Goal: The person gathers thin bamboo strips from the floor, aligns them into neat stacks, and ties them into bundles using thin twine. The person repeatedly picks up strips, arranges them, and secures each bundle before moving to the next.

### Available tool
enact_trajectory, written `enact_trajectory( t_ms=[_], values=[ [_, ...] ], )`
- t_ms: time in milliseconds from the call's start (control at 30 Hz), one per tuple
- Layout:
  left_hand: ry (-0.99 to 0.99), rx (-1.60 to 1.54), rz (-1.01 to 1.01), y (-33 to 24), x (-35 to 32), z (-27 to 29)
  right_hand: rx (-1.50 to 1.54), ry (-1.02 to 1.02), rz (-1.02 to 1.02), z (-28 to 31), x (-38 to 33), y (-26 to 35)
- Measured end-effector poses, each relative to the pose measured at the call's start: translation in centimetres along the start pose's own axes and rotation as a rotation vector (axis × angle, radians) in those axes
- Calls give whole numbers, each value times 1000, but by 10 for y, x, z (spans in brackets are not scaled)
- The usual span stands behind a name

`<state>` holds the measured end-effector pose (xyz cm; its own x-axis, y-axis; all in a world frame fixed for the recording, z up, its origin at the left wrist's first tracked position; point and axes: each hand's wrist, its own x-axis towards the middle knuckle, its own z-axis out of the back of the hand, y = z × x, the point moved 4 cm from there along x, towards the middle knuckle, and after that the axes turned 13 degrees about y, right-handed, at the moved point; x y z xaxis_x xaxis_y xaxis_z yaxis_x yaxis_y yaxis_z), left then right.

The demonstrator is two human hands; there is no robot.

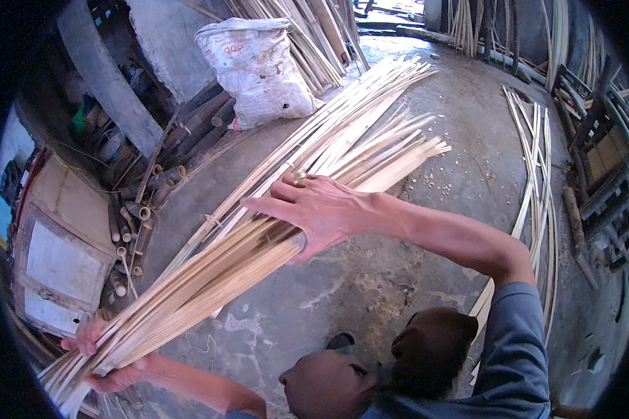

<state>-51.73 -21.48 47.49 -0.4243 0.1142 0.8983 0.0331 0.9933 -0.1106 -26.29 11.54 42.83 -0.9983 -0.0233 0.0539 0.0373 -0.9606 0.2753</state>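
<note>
A thick bundle of long, pale bamboo strips (217,274) slants from the lower left toward the upper right in front of me. Near its lower-left end, my left hand (127,372) is closed around the strips, fingers on the far side. My right hand (323,209) lies over the bundle farther up, its thumb and fingers wrapped round the strips; a ring shows on one finger. Just beyond, another bundle of bamboo strips (339,112) lies on the floor, tied near its lower part. The held bundle partly covers it.
A stuffed white sack (258,73) stands at the back, with bamboo poles (141,211) piled to its left. Loose strips (531,164) lie on the concrete floor (461,140) at right, beside a wooden rack (601,160). My knees (328,384) are at the bottom.
</note>
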Motion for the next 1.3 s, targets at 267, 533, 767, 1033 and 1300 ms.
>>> enact_trajectory(
  t_ms=[267, 533, 767, 1033, 1300],
  values=[
    [74, -364, -106, -21, 73, 1, 262, -129, 198, 29, -1, 11],
    [227, -780, 28, -45, 116, 43, -40, 17, 149, -20, -15, 60],
    [-129, -294, -226, -11, 137, 34, 11, -91, -45, -23, -6, 71],
    [199, -341, 233, 69, 112, -57, -103, -566, 56, 58, 16, 65],
    [-210, 579, 260, 152, 44, -134, -87, -491, 52, 59, 27, 103]
  ],
)
